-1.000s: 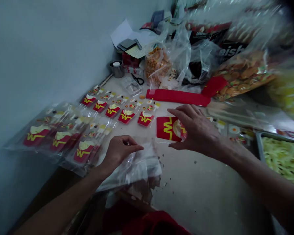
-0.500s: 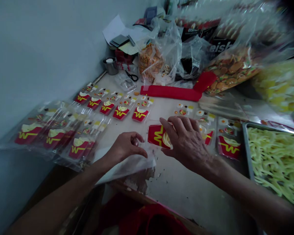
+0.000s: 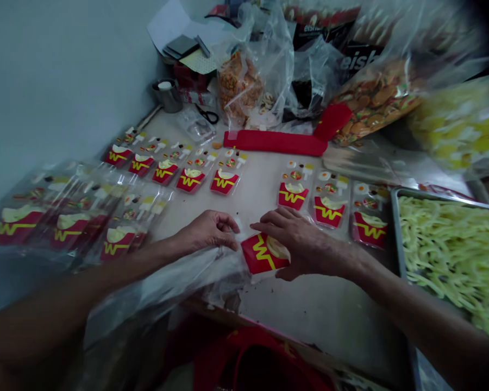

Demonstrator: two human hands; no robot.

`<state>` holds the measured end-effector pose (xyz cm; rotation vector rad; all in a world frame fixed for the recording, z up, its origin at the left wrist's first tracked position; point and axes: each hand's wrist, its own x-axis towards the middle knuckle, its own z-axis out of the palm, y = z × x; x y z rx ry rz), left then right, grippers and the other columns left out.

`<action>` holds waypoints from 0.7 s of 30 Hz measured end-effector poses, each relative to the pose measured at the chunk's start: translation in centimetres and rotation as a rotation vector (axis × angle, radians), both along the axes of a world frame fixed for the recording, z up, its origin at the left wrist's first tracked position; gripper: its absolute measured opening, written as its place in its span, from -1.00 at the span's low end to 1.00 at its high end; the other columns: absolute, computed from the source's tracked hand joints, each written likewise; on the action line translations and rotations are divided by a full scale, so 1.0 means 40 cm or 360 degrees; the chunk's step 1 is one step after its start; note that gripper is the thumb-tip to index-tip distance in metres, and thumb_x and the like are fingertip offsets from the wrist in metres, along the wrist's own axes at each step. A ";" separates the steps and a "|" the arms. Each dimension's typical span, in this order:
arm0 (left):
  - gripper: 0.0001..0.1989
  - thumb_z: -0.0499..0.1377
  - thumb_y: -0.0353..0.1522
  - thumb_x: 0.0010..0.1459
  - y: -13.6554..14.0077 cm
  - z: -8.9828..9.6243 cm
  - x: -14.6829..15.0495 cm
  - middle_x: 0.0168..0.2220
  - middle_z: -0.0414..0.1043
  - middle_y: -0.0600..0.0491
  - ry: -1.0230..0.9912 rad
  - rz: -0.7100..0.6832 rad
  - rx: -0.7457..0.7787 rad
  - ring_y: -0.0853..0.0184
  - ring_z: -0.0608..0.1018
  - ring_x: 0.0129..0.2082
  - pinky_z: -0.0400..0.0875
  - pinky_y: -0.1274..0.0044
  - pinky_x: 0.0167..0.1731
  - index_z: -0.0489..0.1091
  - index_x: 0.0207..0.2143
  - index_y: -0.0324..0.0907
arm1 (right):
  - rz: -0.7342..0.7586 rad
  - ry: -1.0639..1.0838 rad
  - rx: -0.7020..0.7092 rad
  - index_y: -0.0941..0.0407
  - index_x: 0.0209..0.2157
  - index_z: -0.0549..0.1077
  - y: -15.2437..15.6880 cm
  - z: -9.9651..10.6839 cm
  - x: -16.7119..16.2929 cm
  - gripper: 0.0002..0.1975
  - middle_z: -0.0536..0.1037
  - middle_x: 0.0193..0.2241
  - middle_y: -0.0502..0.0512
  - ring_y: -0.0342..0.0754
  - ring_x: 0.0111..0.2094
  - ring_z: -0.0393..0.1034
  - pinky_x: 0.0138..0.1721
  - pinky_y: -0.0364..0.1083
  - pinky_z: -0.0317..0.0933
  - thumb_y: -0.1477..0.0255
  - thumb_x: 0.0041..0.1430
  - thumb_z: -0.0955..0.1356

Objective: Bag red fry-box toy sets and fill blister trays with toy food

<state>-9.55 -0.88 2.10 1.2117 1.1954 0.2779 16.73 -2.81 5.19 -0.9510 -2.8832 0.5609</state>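
Note:
My left hand [image 3: 212,231] pinches the upper edge of a clear plastic bag [image 3: 179,277], which drapes down over the table's front edge. Just right of it, my right hand [image 3: 305,241] grips a clear blister pack with a red fries pouch [image 3: 261,254] marked by a yellow zigzag. Its fingers lie over the far side and its thumb is at the near side. The pack lies sideways, with its left end at the bag's mouth; how far it reaches inside, I cannot tell. My right hand hides the pack's other end.
Similar packs stand in a row [image 3: 190,180] at left and another row [image 3: 329,209] at right. Filled bags [image 3: 118,241] lie at the left edge. A metal tray [image 3: 396,233] of pale toy fries is at right. Behind are a red cloth strip [image 3: 275,143], scissors [image 3: 207,114] and bags of small pieces [image 3: 240,89].
The blister pack and my right hand have moved slightly toward me, to the bag's mouth. My left hand has closed on the bag edge and lifted it. The view has shifted a little.

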 end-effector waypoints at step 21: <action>-0.77 0.18 -0.62 -0.01 0.031 0.139 0.154 -0.16 0.52 -0.02 0.0356 -0.1360 0.1508 0.16 0.43 0.07 0.21 0.35 0.08 0.48 -0.44 -0.11 | -0.1276 -0.0072 0.0291 0.29 0.30 0.07 -0.300 -0.129 -0.143 0.12 0.33 0.14 0.52 0.37 0.12 0.18 0.06 0.23 0.11 0.04 -0.13 0.55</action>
